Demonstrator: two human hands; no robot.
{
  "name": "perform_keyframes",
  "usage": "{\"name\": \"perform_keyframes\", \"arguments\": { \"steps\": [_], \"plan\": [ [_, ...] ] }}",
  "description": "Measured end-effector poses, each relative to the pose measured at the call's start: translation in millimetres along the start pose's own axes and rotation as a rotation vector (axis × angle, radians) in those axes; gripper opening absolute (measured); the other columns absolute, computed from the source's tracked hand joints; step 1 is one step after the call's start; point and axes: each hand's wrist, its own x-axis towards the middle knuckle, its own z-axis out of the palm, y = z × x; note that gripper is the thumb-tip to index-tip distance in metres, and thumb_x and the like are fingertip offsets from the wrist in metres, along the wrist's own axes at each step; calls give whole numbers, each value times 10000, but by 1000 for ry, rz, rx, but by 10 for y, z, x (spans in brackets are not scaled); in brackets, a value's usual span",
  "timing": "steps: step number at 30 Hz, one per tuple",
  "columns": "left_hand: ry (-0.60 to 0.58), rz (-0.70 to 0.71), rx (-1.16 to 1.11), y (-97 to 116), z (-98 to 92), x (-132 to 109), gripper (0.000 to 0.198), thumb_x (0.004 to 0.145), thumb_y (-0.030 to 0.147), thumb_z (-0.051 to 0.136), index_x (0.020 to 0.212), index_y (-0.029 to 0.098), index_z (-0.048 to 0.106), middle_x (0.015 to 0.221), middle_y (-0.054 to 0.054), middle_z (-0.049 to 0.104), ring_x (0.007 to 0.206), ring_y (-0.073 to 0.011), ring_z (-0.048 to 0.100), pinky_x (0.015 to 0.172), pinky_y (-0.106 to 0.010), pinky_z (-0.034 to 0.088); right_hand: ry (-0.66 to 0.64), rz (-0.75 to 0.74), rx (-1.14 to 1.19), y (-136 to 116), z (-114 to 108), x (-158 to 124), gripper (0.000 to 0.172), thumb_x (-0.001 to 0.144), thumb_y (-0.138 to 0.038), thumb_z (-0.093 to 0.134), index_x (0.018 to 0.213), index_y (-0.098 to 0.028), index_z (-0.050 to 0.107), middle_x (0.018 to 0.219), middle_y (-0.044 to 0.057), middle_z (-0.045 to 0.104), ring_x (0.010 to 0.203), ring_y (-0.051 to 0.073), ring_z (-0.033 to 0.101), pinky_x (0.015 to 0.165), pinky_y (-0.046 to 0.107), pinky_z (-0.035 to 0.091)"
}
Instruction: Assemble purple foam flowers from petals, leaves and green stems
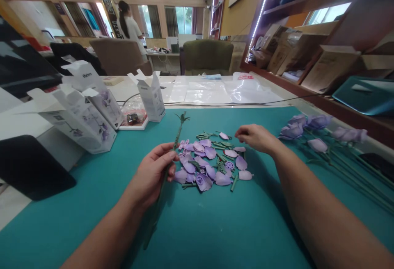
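Note:
My left hand (156, 172) is closed around a green flower stem (177, 135), which leans up and away with small leaf-like sepals at its top. Right of that hand lies a loose pile of lilac petals (211, 153), mixed with short green stem pieces (234, 183) and a small purple wheel-shaped part (229, 165). Over the far right edge of the pile, my right hand (254, 136) has its fingers curled together; what they hold, if anything, is hidden. A pale petal (224, 136) lies just left of its fingertips.
Assembled lilac flowers (292, 130) on long stems lie at the right of the green mat (209, 228). Open white boxes (83, 121) and a black panel (33, 166) stand at the left. Clear plastic sheets (209, 90) cover the far table; a person (131, 27) stands beyond.

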Motion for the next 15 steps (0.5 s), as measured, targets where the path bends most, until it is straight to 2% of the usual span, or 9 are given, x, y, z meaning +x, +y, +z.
{"name": "perform_keyframes", "arguments": {
  "steps": [4, 9, 15],
  "plan": [
    [-1, 0, 6, -4, -1, 12, 358, 644, 234, 705, 962, 150, 563, 667, 25, 579, 416, -48, 433, 364, -174, 318, -49, 21, -7, 46, -83, -32, 209, 742, -178, 531, 853, -189, 707, 781, 31, 715, 710, 159, 615, 602, 237, 405],
    [1, -3, 6, -14, -6, 32, 371, 632, 237, 716, 956, 150, 557, 657, 30, 579, 413, -47, 428, 365, -173, 323, -277, -122, -44, -81, -106, -137, 157, 712, -187, 574, 765, -212, 720, 750, 13, 708, 693, 158, 607, 575, 235, 395],
    [-3, -1, 9, -16, -12, 34, 381, 623, 241, 725, 957, 152, 564, 654, 29, 582, 415, -48, 428, 367, -175, 326, -345, -163, -148, -265, -23, -201, 143, 710, -210, 591, 757, -233, 725, 718, 3, 692, 663, 153, 592, 545, 233, 368]
  ]
}}
